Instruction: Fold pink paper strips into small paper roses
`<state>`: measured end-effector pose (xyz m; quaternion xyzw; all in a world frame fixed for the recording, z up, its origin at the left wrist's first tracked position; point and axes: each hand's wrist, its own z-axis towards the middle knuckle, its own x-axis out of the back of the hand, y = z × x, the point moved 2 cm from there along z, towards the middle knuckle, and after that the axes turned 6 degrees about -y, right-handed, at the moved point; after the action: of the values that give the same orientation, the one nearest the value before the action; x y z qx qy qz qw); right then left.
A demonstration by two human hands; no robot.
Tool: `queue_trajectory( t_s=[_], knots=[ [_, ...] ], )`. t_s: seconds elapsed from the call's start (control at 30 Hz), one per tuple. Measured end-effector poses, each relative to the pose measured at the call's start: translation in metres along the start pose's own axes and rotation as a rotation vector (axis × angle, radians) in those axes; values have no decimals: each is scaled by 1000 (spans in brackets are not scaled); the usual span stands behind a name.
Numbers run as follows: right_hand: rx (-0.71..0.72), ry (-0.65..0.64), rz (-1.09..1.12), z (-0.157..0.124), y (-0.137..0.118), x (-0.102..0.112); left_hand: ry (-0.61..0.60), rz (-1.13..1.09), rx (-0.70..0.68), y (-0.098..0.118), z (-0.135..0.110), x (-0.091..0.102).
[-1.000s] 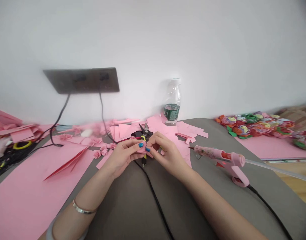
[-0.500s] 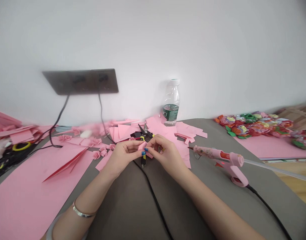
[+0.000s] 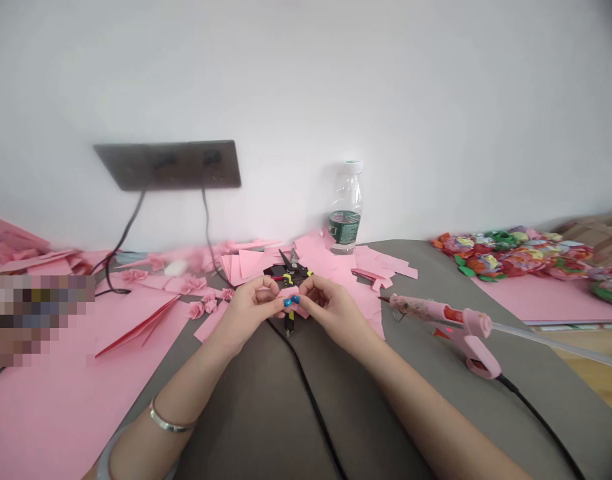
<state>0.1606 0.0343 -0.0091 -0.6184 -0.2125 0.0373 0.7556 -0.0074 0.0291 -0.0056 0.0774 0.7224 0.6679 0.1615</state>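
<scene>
Between my two hands is a small piece of pink paper [image 3: 289, 293], pinched at both sides. My left hand [image 3: 251, 307] grips its left side with thumb and fingers. From the other side my right hand [image 3: 331, 303] pinches it, and the two blue-nailed thumbs nearly meet at its lower edge. Just behind and partly under the hands lie black and yellow pliers [image 3: 290, 320]; the hands hide part of them. Small folded pink paper flowers [image 3: 196, 309] lie left of my left hand. Cut pink paper pieces [image 3: 311, 257] spread behind the hands.
A pink glue gun [image 3: 451, 320] with a clear stick and black cord stands at right. A clear bottle [image 3: 345, 220] is by the wall. Colourful paper flowers [image 3: 516, 253] are piled far right. Large pink sheets [image 3: 131, 333] lie left. A black cable [image 3: 306, 387] crosses the grey table.
Both thumbs have come level along the paper's lower edge, and the right fingers have shifted slightly outward. The view has moved a little. A blurred-out patch now covers the left edge.
</scene>
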Motion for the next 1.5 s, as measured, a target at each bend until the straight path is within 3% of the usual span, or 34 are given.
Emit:
queue_trajectory(
  t_s=[0.2,0.5,0.63,0.77,1.0,1.2,1.5],
  knots=[
    [7,-7,172,1,3,-8,82,-140,-56,-3,0,-5],
    [-3,-9,-7,-1,0,-6,117,-56,-86,-1,1,-9],
    [186,112,-135,-3,-7,1,19,63,-99,4,-1,-12],
    [369,106,-275,-3,-12,3,-80,123,-102,6,-2,-14],
    [479,193,-342,-3,-9,6,-5,47,-75,1,-2,-11],
    [489,164,-326,-2,-8,5,6,-6,-63,1,-1,-11],
    [383,170,-252,0,-10,3,80,84,-79,3,0,-9]
  ],
)
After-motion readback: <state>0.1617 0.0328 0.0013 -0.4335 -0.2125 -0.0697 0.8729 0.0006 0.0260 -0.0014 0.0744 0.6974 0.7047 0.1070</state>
